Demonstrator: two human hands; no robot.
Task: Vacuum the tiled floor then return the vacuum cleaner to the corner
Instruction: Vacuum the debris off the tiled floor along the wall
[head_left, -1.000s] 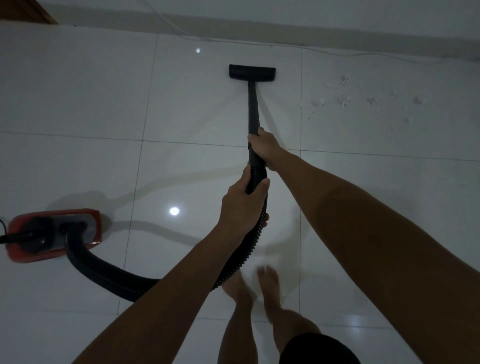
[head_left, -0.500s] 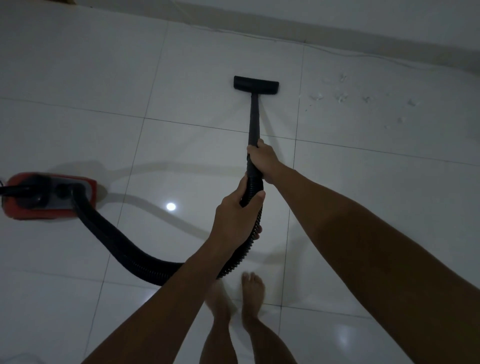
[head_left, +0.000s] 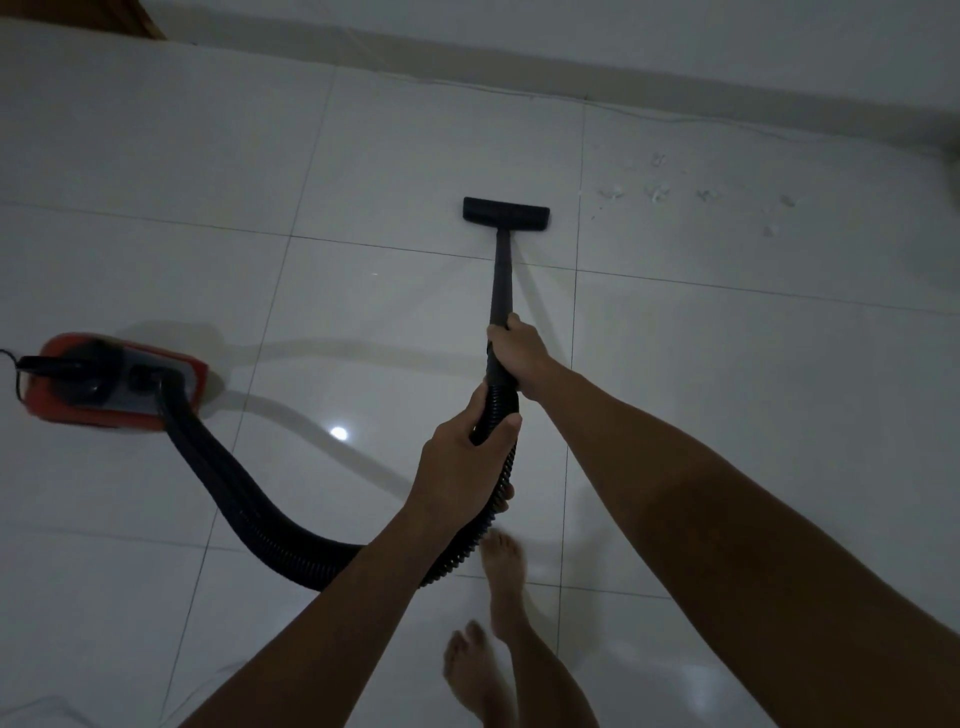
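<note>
Two bare feet (head_left: 493, 623) stand on the white tiled floor (head_left: 727, 389), below and behind both hands, one ahead of the other. The left hand (head_left: 462, 467) grips the ribbed black hose (head_left: 228, 499), fingers and thumb curled round it. From under that hand the hose loops down and away to the left, ending at the red vacuum cleaner body (head_left: 104, 382), which sits on the floor well to the left of the hands. A thin dark cord leaves the body's far left side. Just ahead of the left hand, the right hand (head_left: 519, 353) is clamped round the upper end of the black wand (head_left: 501, 280), where hose meets wand. The two hands sit close together, one above the other, not touching. The wand runs forward to the flat black floor nozzle (head_left: 506, 213), resting on the tile. Beyond and to the right of the nozzle, pale scraps of debris (head_left: 660, 192) lie scattered, apart from it. Farthest off, the wall base (head_left: 623, 78) crosses the view.
</note>
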